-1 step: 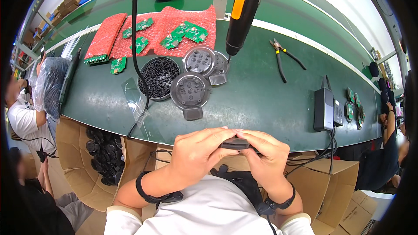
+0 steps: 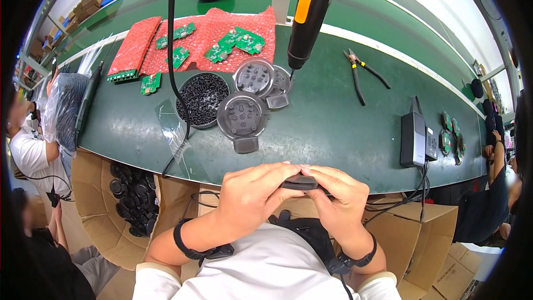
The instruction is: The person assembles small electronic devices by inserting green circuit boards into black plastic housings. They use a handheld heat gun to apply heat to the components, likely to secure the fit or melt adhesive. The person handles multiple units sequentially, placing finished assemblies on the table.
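Left hand (image 2: 252,197) and right hand (image 2: 338,200) meet close to the body, both gripping a small dark part (image 2: 300,182) between fingertips. Just beyond them, on the green worktop (image 2: 333,128), sit grey discs (image 2: 242,118) and a screw bowl (image 2: 201,99). A black-orange driver (image 2: 308,14) hangs farther out.

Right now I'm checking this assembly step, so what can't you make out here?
Head view only:
- Dark part: mostly covered by the left hand and right hand; its shape is unclear.
- Black pieces in the cardboard box: partly hidden under the bench edge.
- Hanging screwdriver: top cut off by the frame.
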`<state>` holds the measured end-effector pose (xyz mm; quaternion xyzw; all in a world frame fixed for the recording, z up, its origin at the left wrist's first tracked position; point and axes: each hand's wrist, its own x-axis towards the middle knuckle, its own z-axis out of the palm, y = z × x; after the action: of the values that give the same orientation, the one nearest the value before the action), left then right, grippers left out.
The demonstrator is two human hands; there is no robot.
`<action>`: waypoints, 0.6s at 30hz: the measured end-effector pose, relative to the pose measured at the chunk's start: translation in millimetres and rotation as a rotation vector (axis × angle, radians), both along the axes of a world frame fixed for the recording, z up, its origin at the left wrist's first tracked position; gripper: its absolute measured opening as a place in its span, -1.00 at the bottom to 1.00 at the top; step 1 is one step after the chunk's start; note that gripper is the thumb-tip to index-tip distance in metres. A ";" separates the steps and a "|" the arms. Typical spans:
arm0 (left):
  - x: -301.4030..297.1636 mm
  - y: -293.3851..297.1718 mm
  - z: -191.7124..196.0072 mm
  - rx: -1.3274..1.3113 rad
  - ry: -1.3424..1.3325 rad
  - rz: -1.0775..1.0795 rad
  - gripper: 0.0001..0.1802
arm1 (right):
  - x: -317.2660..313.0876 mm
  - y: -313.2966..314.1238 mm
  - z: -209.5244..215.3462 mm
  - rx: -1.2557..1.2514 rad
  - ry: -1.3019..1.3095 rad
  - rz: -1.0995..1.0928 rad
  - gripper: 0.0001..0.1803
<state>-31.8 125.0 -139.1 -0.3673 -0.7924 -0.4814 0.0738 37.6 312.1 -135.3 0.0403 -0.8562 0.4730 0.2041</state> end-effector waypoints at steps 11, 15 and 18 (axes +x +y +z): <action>0.9 3.9 -2.7 -0.004 0.127 0.048 -0.58 | 0.2 3.2 3.9 0.012 -0.008 0.016 -0.57; -0.3 4.4 1.2 0.020 0.132 0.048 -0.60 | -0.1 1.4 5.9 0.032 0.007 -0.001 -0.56; -0.7 5.1 1.4 0.020 0.136 0.061 -0.61 | -0.7 1.6 9.3 0.032 -0.023 0.009 -0.56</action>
<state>-32.5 130.1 -137.7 -0.3741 -0.7914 -0.4609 0.1458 36.9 313.7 -126.1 0.0421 -0.8657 0.4604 0.1916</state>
